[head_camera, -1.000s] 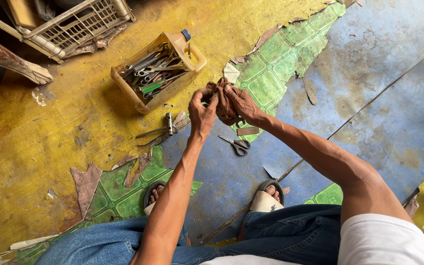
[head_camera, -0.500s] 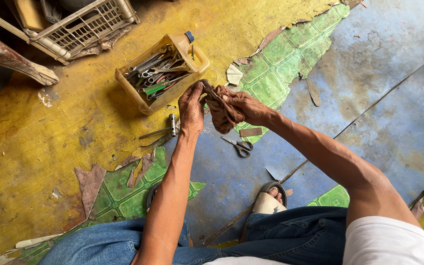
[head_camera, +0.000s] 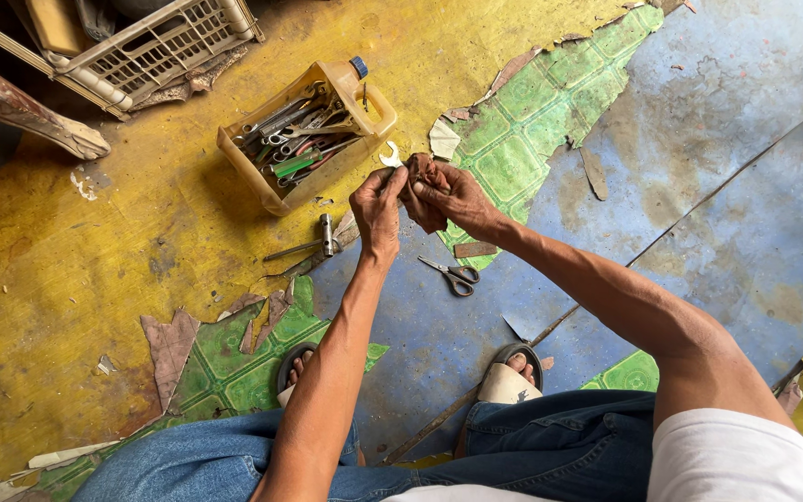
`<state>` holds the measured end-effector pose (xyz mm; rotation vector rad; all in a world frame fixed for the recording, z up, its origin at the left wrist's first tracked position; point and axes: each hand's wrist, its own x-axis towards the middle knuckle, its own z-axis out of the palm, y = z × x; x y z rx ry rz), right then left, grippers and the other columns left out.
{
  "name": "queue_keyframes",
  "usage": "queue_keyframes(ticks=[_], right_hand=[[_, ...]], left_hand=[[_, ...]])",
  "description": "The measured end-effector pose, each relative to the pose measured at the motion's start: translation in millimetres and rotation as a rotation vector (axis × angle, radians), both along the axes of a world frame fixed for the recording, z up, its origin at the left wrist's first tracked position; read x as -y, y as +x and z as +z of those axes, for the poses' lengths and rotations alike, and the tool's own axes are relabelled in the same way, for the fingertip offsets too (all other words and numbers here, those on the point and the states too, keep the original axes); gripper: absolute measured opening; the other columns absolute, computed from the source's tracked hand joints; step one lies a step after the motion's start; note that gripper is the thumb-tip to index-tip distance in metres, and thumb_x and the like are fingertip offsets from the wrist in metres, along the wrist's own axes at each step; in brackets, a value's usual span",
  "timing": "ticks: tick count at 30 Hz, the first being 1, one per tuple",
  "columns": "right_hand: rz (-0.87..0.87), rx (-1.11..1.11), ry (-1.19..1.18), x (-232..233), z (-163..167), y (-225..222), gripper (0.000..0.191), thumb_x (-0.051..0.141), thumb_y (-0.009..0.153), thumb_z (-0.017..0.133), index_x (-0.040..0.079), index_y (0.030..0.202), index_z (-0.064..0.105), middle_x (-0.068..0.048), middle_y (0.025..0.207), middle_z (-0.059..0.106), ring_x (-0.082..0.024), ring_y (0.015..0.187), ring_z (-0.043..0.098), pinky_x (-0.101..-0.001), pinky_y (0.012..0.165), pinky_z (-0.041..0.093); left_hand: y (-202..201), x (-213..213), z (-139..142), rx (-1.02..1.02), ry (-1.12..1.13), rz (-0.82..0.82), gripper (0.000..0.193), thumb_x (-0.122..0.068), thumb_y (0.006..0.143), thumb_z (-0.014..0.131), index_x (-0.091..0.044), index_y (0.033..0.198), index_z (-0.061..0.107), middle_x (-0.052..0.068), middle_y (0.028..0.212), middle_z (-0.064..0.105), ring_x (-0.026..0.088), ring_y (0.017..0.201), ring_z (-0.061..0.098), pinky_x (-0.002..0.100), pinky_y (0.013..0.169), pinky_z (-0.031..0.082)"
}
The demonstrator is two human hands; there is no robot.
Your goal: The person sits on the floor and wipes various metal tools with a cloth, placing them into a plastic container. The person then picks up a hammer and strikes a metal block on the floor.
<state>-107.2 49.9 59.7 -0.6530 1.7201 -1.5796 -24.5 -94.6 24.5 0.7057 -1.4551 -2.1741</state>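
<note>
Seen from above, both hands meet over the floor just right of a cut-open yellow plastic jug (head_camera: 262, 177) that holds a jumble of metal spanners and green-handled tools. The left hand (head_camera: 378, 209) has its fingers pinched narrowly on a small silver open-ended spanner (head_camera: 390, 156), whose jaw end pokes up and away from the person, toward the jug; its long axis appears to run back down between the two hands, though most of the shank is hidden. The right hand (head_camera: 453, 197) has its fingers curled around a crumpled dark brown rag (head_camera: 420, 186), pressed against the spanner from the right, so the two hands touch at the tool. The left hand lies nearer the spanner's exposed head, the right nearer the covered shank. On the worn floor of peeling yellow, green-patterned and blue vinyl (head_camera: 95, 307) lie a pair of dark-handled scissors (head_camera: 451, 274) just below the hands and a steel socket wrench with a thin bar (head_camera: 313, 244) to their left. A pale plastic crate (head_camera: 155, 46) stands well apart at the top left.
</note>
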Motion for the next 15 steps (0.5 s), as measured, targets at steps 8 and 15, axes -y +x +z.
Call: queue_keyframes(ticks=[8, 15], right_hand=[[0.069, -0.241, 0.161, -2.9, -10.9, 2.4, 0.029, 0.033, 0.099, 0.069, 0.006, 0.11, 0.067, 0.0, 0.089, 0.069, -0.008, 0.083, 0.06, -0.0298, 0.075, 0.054], [-0.132, 0.047, 0.197, -10.4, -7.7, -10.6, 0.032, 0.038, 0.097, 0.061, 0.008, 0.108, 0.066, -0.002, 0.081, 0.069, -0.011, 0.069, 0.066, -0.0307, 0.06, 0.06]], left_hand=[[-0.2, 11.6, -0.4, -0.085, -0.024, 0.048, 0.021, -0.022, 0.1, 0.069, -0.003, 0.098, 0.077, -0.002, 0.082, 0.068, 0.007, 0.073, 0.055, 0.025, 0.067, 0.046], [-2.7, 25.2, 1.8, -0.125, -0.104, 0.002, 0.021, -0.026, 0.103, 0.063, -0.01, 0.091, 0.068, -0.002, 0.077, 0.068, 0.007, 0.066, 0.057, 0.026, 0.06, 0.047]])
